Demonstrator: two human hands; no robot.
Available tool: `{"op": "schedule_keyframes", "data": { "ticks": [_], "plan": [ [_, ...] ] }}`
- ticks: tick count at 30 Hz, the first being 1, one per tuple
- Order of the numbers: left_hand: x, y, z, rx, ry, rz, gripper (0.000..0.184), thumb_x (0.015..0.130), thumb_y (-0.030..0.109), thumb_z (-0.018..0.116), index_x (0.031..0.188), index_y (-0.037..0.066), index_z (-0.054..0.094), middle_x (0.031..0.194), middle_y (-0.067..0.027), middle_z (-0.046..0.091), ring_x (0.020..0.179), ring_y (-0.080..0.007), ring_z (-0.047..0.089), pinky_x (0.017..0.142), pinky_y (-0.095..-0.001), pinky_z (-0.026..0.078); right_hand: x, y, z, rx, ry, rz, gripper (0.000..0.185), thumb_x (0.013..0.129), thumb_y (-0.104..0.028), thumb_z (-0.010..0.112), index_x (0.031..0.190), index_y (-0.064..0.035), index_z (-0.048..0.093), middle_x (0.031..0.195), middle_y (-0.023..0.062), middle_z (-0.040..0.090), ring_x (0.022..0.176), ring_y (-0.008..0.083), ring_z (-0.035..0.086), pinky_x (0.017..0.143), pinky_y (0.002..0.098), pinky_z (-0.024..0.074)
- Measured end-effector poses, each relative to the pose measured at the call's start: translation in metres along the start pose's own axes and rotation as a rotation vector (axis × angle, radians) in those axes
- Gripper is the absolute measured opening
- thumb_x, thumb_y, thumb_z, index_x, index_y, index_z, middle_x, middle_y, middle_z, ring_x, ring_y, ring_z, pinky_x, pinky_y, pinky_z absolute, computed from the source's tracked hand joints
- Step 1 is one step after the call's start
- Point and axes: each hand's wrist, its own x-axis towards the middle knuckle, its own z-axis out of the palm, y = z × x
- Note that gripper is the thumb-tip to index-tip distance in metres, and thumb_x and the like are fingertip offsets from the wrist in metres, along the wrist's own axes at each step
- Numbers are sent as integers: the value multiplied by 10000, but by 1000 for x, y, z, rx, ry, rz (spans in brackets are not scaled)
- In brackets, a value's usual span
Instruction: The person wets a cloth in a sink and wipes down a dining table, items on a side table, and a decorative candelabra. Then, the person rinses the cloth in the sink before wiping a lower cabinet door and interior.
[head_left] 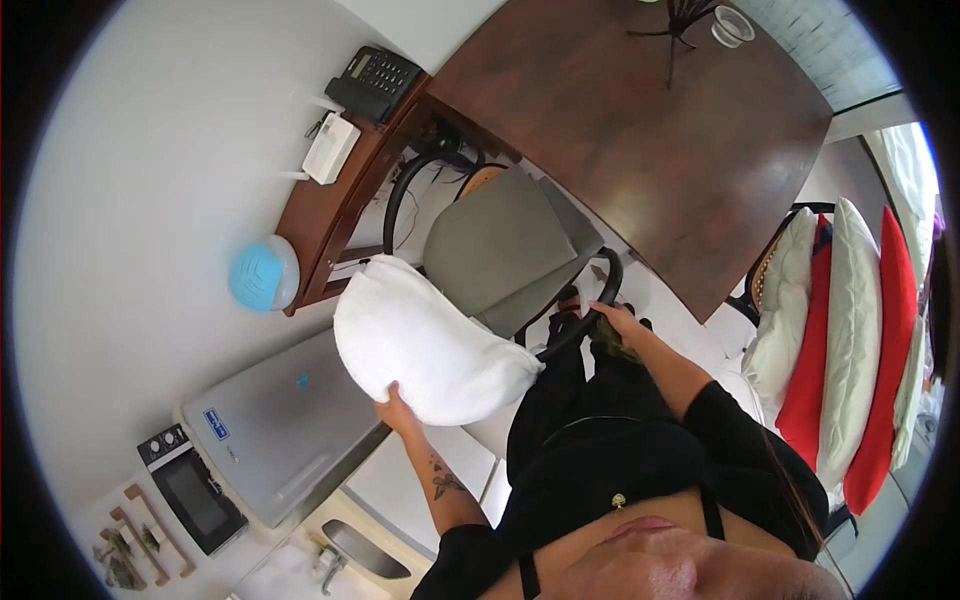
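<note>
1. Landmark: the chair point(500, 240), with grey seat cushions and a looped black frame, stands in front of the person, near the dark wooden table point(650, 130).
2. White cover point(425, 345): a soft, curved piece at the chair's near side, apparently fitted over its backrest. Its rounded shape suggests that padding or a curved frame fills it; what lies inside is hidden.
3. Left hand point(400, 410): closed on the cover's lower edge, to the left of the chair's near side. The thumb shows on the white surface and the other fingers are largely hidden behind, a pinch that probably keeps the fabric controlled at its rim.
4. Right hand point(615, 318): closed around the black armrest point(612, 275) on the chair's right side. This hold likely steadies the frame against any pull from the opposite side. A greenish item point(612, 342) shows just below this hand; whether it is gripped cannot be told.
5. Surroundings: left of the chair, a black telephone point(375, 82) rests on a wooden shelf unit point(330, 215), a raised position that presumably suits easy reach. A grey refrigerator point(300, 430) is nearer the person, on the same side. Right of the chair, red and pale pillows point(850, 340) rest one against another on another seat, an arrangement that groups them compactly.
</note>
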Motion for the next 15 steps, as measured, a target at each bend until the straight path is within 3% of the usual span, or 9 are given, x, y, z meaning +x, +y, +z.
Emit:
{"op": "schedule_keyframes", "data": {
  "ticks": [2, 3, 5, 8, 12, 15],
  "plan": [
    [-2, 5, 0, -82, -55, -45, 447, 762, 46, 602, 1155, -112, 459, 1104, -210, 554, 960, -283, 567, 854, -348, 448, 13, -5, 20, 176, 101, 14, 353, 718, -126, 677, 1025, -18, 540, 832, 66, 586, 747, 203, 594, 684, 334, 497],
    [-5, 8, 2, -101, -56, -33, 460, 750, 29, 587, 1167, -108, 448, 1120, -211, 542, 970, -287, 562, 859, -350, 445, 17, 0, 23, 188, 94, 18, 353, 718, -126, 677, 1025, -18, 540, 832, 66, 586, 747, 203, 594, 684, 334, 497],
    [-10, 10, 11, -122, -74, -15, 474, 738, 12, 572, 1179, -103, 437, 1136, -212, 530, 980, -291, 557, 865, -352, 442, 26, 7, 13, 525, 59, -234, 314, 675, 40, 610, 967, -48, 536, 806, 54, 577, 716, 200, 588, 654, 329, 501],
    [-28, -3, 19, -168, -118, -109, 478, 736, -10, 544, 1187, -108, 421, 1174, -211, 507, 1025, -288, 534, 901, -362, 418, 21, -10, -8, 495, 142, -309, 279, 715, 28, 613, 965, -57, 525, 798, 49, 578, 717, 197, 588, 666, 327, 505],
    [-40, -50, 33, -226, -180, -40, 488, 734, -19, 550, 1194, -104, 412, 1191, -207, 499, 1059, -292, 515, 935, -370, 394, 1, -13, -23, 475, 242, -345, 288, 759, -43, 650, 1014, -65, 521, 852, 57, 588, 770, 192, 590, 705, 331, 500],
    [-60, -46, 51, -268, -171, -80, 491, 740, -21, 552, 1199, -103, 398, 1195, -209, 493, 1059, -291, 513, 934, -367, 396, 9, 5, -44, 419, 334, -374, 286, 778, -86, 660, 1030, -65, 526, 879, 66, 595, 783, 189, 592, 712, 332, 497]
  ]
}}
